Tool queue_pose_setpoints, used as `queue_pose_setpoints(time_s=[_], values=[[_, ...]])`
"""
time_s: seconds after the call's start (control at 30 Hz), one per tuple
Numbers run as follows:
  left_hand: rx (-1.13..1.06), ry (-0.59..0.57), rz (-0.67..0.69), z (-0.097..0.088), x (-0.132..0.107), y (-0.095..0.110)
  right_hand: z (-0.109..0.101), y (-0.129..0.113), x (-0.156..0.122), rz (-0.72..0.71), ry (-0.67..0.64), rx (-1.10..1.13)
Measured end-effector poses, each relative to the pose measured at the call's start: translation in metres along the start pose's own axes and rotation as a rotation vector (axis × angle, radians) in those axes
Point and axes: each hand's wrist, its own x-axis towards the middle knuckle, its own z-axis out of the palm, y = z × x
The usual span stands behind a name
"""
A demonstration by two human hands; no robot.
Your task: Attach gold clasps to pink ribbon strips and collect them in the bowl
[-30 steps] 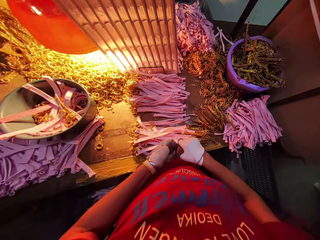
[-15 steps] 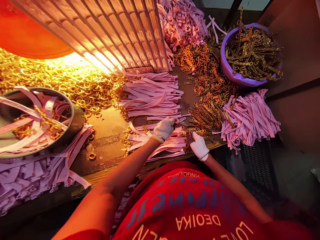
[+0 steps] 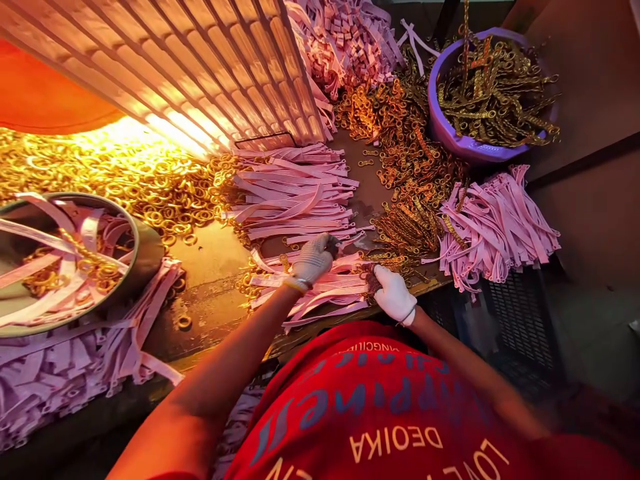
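At the near edge of the worktable (image 3: 213, 267), the left hand (image 3: 311, 261) and the right hand (image 3: 393, 291), both in pale gloves with dark fingertips, are set apart over a lower bundle of pink straps (image 3: 340, 287). The left hand lies across the top of this bundle, its fingers curled in — whether they pinch anything, I cannot tell. The right hand is at the straps' right ends, thumb and fingers drawn close together; what is between them is hidden.

The lower bundle lies crosswise, just nearer the person than an upper bundle of pink straps (image 3: 300, 193). Gold rings (image 3: 183, 190) are heaped to the left, near a metal bowl (image 3: 150, 250) of straps and rings. To the right are loose gold chains (image 3: 407, 230), a pile of pink straps (image 3: 500, 227) and a purple basin (image 3: 453, 137) full of darker chains (image 3: 500, 93).
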Motion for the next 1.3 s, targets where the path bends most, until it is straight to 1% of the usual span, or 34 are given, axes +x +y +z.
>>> queue_pose_setpoints(time_s=[0.07,0.1,0.17,0.23,0.3,0.37,0.43,0.53,0.6,0.63,0.73,0.77,0.8,0.87,0.9,0.97,1.03,1.1,1.2,1.3], values=[[-0.258,-0.097,-0.11,-0.009,-0.03,0.005,-0.004,-0.01,0.004,-0.096,0.03,0.049],[-0.378,-0.146,-0.164,-0.012,-0.044,0.007,-0.006,-0.016,0.006,-0.128,0.021,0.042],[-0.574,-0.189,-0.241,-0.015,-0.068,0.011,-0.01,-0.029,0.009,-0.157,-0.033,-0.034],[-0.626,-0.178,-0.245,-0.014,-0.084,0.014,-0.014,-0.043,0.011,-0.151,-0.103,-0.148],[-0.62,-0.168,-0.23,-0.012,-0.092,0.015,-0.016,-0.055,0.011,-0.151,-0.147,-0.248],[-0.584,-0.154,-0.206,-0.009,-0.096,0.015,-0.017,-0.062,0.009,-0.167,-0.169,-0.321],[-0.489,-0.131,-0.157,-0.006,-0.098,0.015,-0.016,-0.065,0.006,-0.178,-0.181,-0.376],[-0.248,-0.094,-0.001,0.0,-0.101,0.011,-0.008,-0.063,0.003,-0.172,-0.185,-0.421],[-0.139,-0.113,0.082,0.004,-0.102,0.004,-0.003,-0.061,0.002,-0.155,-0.191,-0.436],[-0.131,-0.145,0.094,0.006,-0.102,-0.001,-0.001,-0.06,0.002,-0.143,-0.2,-0.437],[-0.213,-0.267,0.055,0.009,-0.1,-0.019,-0.001,-0.061,0.001,-0.136,-0.243,-0.409],[-0.229,-0.284,0.041,0.009,-0.1,-0.024,-0.003,-0.061,0.001,-0.156,-0.258,-0.4],[-0.232,-0.278,0.034,0.01,-0.1,-0.028,-0.006,-0.062,0.001,-0.179,-0.275,-0.394],[-0.212,-0.231,0.034,0.011,-0.102,-0.033,-0.011,-0.063,0.002,-0.211,-0.306,-0.398],[-0.211,-0.203,0.038,0.012,-0.104,-0.034,-0.013,-0.063,0.003,-0.207,-0.315,-0.405],[-0.228,-0.182,0.045,0.014,-0.107,-0.033,-0.014,-0.062,0.004,-0.175,-0.316,-0.416],[-0.221,-0.179,0.056,0.016,-0.111,-0.033,-0.012,-0.061,0.003,-0.155,-0.303,-0.421],[-0.189,-0.17,0.074,0.019,-0.113,-0.034,-0.007,-0.059,0.002,-0.165,-0.313,-0.415],[-0.16,-0.161,0.075,0.024,-0.116,-0.042,0.0,-0.056,-0.001,-0.204,-0.375,-0.411],[-0.195,-0.2,0.036,0.03,-0.116,-0.052,0.007,-0.051,-0.002,-0.24,-0.42,-0.422]])
